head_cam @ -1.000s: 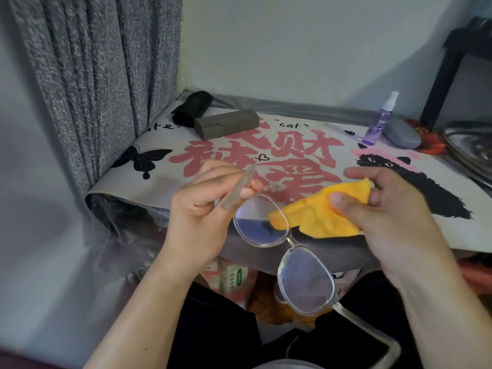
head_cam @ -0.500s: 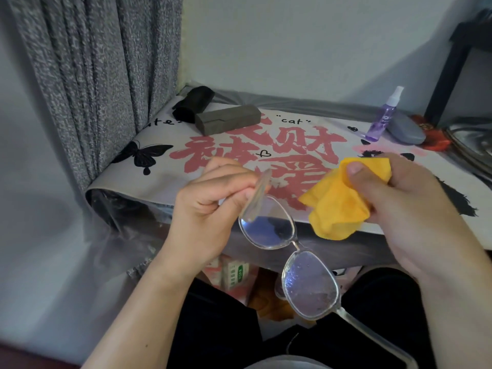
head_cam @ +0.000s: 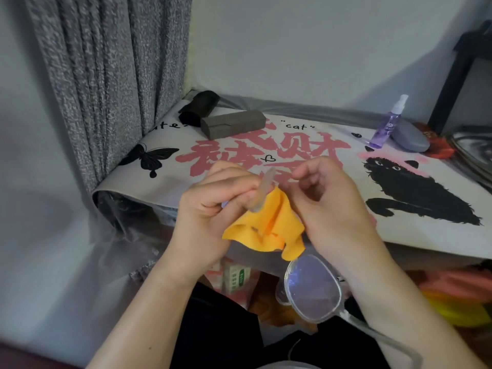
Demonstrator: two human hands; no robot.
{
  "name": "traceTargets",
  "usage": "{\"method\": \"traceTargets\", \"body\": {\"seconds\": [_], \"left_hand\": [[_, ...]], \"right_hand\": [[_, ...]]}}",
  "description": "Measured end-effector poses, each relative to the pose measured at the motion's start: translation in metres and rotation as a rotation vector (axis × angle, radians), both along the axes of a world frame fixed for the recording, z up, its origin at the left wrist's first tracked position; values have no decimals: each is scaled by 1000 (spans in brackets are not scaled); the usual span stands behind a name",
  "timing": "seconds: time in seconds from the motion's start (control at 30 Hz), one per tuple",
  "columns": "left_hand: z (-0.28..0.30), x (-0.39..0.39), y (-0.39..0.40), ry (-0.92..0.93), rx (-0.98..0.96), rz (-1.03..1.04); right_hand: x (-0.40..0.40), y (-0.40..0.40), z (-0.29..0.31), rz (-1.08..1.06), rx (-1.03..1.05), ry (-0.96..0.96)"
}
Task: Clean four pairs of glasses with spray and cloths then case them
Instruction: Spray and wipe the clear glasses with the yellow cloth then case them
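My left hand [head_cam: 213, 209] grips clear-framed glasses [head_cam: 312, 290] by the upper lens and folded temple, in front of the table edge. An orange cloth [head_cam: 269, 230] drapes over that upper lens and hides it. My right hand [head_cam: 327, 206] pinches the cloth against the lens from the right. The lower lens hangs free below the cloth, speckled with droplets. A purple spray bottle [head_cam: 387, 126] stands at the back right of the table. A grey oval case [head_cam: 410, 137] lies next to it. A brown-grey box case [head_cam: 233, 123] and a black pouch [head_cam: 199, 107] lie at the back left.
A printed mat [head_cam: 346, 166] with a black cat, butterfly and red characters covers the table. A grey curtain [head_cam: 111, 75] hangs at the left. A dark shelf frame [head_cam: 452, 75] and a metal bowl [head_cam: 474, 147] are at the right. Bags and boxes sit under the table.
My right hand has brought the orange cloth left onto the upper lens, which was bare before. The glasses stayed in my left hand.
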State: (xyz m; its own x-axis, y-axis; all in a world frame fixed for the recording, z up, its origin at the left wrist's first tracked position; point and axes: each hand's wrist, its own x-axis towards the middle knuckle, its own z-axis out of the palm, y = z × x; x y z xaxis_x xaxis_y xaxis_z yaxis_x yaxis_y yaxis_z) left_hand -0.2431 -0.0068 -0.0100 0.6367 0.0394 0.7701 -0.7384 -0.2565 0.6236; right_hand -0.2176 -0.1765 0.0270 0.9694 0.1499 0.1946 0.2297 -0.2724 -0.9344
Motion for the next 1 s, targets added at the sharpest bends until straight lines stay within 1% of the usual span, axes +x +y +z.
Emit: {"method": "traceTargets", "body": {"seconds": [0.07, 0.1, 0.23, 0.33, 0.37, 0.47, 0.53, 0.57, 0.63, 0.7, 0.8, 0.9, 0.93, 1.0], "left_hand": [[1, 0, 1, -5, 9, 2], [2, 0, 2, -9, 12, -3], [5, -2, 4, -41, 68, 7], [6, -4, 2, -36, 101, -14], [5, -4, 1, -36, 102, -25], [6, -4, 2, -15, 67, -67], [7, -4, 1, 14, 40, -94], [6, -4, 0, 27, 33, -108], [6, -4, -2, 43, 42, -119], [5, -3, -3, 56, 71, -121], [6, -5, -2, 61, 101, -151], [10, -6, -1, 58, 121, -137], [8, -6, 0, 57, 123, -130], [8, -6, 2, 65, 115, -144]], "right_hand": [[-5, -5, 6, 146, 110, 100], [-7, -10, 10, 216, 110, 155], [-15, -21, 20, 502, -17, 338], [-16, -20, 16, 581, -60, 466], [-16, -21, 16, 632, -26, 517], [-13, -24, 19, 888, 161, 680], [-9, -27, 19, 994, 261, 747], [-8, -26, 18, 1011, 275, 764], [-7, -25, 15, 973, 222, 739], [-9, -23, 12, 890, 137, 685], [-14, -19, 10, 760, 75, 644], [-18, -15, 10, 637, 14, 560], [-19, -13, 10, 613, 13, 545], [-19, -14, 6, 649, 2, 528]]}}
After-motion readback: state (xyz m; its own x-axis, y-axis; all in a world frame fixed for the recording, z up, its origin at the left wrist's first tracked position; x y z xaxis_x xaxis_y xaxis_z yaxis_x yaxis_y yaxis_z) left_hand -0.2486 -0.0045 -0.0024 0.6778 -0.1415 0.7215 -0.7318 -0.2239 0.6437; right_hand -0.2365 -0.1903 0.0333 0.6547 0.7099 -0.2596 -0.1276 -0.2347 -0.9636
